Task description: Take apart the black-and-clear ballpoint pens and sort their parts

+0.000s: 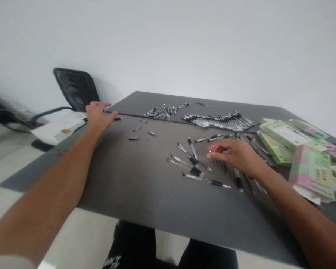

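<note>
My left hand (98, 116) reaches far out to the left edge of the dark grey table (145, 186), fingers stretched over the edge beside a small black pen part (117, 118). My right hand (236, 155) hovers palm down over scattered black and clear pens (194, 164), fingers loosely extended, holding nothing that I can see. A neat row of assembled pens (220, 120) lies further back. Small loose pen parts (164, 111) are heaped at the far middle.
Several green and pink cardboard boxes (302, 149) are piled at the right. A black chair (77, 89) stands beyond the table's left corner, with white papers (58, 127) on a low surface beside it. My dark-clothed legs (134, 246) show under the near edge.
</note>
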`<move>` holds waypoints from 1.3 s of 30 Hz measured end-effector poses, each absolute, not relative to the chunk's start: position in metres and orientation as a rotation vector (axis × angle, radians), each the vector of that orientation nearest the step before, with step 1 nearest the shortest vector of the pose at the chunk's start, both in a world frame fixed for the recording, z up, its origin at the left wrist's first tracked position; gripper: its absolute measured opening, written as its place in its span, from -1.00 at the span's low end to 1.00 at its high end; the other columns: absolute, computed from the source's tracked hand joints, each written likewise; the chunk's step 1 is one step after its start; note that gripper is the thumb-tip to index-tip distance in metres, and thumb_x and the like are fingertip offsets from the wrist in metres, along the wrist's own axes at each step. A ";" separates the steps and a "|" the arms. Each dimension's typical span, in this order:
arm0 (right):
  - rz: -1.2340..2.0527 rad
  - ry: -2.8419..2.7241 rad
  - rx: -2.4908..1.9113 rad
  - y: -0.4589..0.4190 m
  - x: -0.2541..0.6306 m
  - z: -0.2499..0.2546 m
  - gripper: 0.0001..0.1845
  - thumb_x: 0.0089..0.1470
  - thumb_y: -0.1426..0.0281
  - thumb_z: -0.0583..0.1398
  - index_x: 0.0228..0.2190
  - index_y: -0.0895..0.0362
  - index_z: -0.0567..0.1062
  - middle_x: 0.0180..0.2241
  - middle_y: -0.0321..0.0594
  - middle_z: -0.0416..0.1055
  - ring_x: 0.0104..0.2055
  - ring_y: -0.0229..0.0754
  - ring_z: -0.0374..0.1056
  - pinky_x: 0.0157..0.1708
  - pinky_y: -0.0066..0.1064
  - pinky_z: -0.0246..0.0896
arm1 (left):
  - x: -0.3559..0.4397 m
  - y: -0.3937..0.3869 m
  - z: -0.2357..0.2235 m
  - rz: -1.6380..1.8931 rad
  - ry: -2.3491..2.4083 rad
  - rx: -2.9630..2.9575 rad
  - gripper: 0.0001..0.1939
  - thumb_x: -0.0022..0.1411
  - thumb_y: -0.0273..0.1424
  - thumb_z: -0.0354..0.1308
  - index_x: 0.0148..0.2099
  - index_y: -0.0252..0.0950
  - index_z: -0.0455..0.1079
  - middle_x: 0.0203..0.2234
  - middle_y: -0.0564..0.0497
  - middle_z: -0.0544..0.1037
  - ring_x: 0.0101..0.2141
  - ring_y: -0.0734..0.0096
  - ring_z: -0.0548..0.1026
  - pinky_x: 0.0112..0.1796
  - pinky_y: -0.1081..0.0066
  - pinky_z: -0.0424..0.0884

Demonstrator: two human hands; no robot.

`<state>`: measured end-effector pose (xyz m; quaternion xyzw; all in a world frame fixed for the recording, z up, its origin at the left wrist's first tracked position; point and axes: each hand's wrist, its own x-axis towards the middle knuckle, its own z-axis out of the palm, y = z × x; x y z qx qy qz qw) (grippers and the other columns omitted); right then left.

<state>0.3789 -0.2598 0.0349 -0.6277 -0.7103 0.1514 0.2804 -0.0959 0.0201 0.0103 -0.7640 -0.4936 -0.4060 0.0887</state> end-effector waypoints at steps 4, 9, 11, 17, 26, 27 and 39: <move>0.455 -2.066 -1.619 -0.262 0.373 0.035 -0.73 0.15 0.07 0.41 -0.24 -0.03 0.77 -0.34 -0.27 0.69 -0.32 -0.12 0.58 -0.29 -0.35 0.40 | -0.039 0.003 0.025 -1.317 -1.313 -2.207 -0.62 0.33 -0.11 0.40 0.02 -0.27 0.56 -0.09 -0.10 0.42 0.01 0.06 0.31 0.13 0.01 0.23; 0.521 -2.048 -1.597 -0.266 0.364 0.037 -0.68 0.13 0.07 0.43 -0.18 0.00 0.75 -0.35 -0.27 0.69 -0.33 -0.15 0.57 -0.34 -0.40 0.37 | 0.047 -0.074 0.026 -1.287 -0.709 -2.523 -0.83 0.46 -0.23 0.29 -0.05 -0.17 0.65 -0.19 -0.08 0.53 -0.12 0.15 0.46 -0.02 0.15 0.38; 0.548 -2.023 -1.608 -0.267 0.362 0.038 -0.68 0.11 0.07 0.44 -0.20 0.01 0.74 -0.37 -0.29 0.68 -0.35 -0.16 0.56 -0.35 -0.41 0.37 | 0.069 -0.105 0.021 -1.213 -0.502 -2.671 -0.82 0.49 -0.27 0.27 -0.12 -0.21 0.66 -0.27 -0.05 0.53 -0.20 0.21 0.48 -0.11 0.21 0.40; 0.445 -2.123 -1.644 -0.265 0.367 0.040 -0.84 0.12 0.20 0.44 -0.28 0.00 0.74 -0.39 -0.30 0.68 -0.37 -0.15 0.57 -0.34 -0.39 0.36 | 0.087 -0.134 0.002 -0.990 -0.307 -2.969 -0.74 0.52 -0.24 0.26 0.03 -0.27 0.69 -0.16 -0.12 0.60 -0.13 0.21 0.52 -0.07 0.24 0.44; 0.350 -2.191 -1.747 -0.258 0.382 0.046 -0.87 0.17 0.28 0.42 -0.23 0.02 0.75 -0.27 -0.26 0.73 -0.27 -0.13 0.60 -0.28 -0.41 0.30 | 0.092 -0.124 0.013 -0.809 -0.613 -2.957 -0.70 0.55 -0.23 0.15 0.00 -0.22 0.69 -0.16 -0.12 0.62 -0.09 0.16 0.53 0.01 0.21 0.42; 0.345 -2.191 -1.753 -0.257 0.383 0.047 -0.88 0.18 0.30 0.42 -0.23 0.03 0.75 -0.29 -0.26 0.72 -0.28 -0.14 0.60 -0.28 -0.41 0.29 | 0.098 -0.123 0.019 -0.791 -0.692 -2.934 -0.67 0.55 -0.21 0.12 -0.04 -0.24 0.69 -0.18 -0.13 0.62 -0.09 0.15 0.53 0.00 0.21 0.41; 0.151 -2.140 -1.693 -0.251 0.398 0.039 -0.86 0.20 0.31 0.39 -0.20 0.01 0.75 -0.31 -0.25 0.72 -0.31 -0.14 0.58 -0.33 -0.41 0.22 | 0.195 -0.117 0.052 0.123 -1.184 -2.900 -0.45 0.36 0.06 0.16 -0.44 -0.25 0.64 -0.52 -0.13 0.64 -0.40 0.17 0.60 -0.38 0.35 0.28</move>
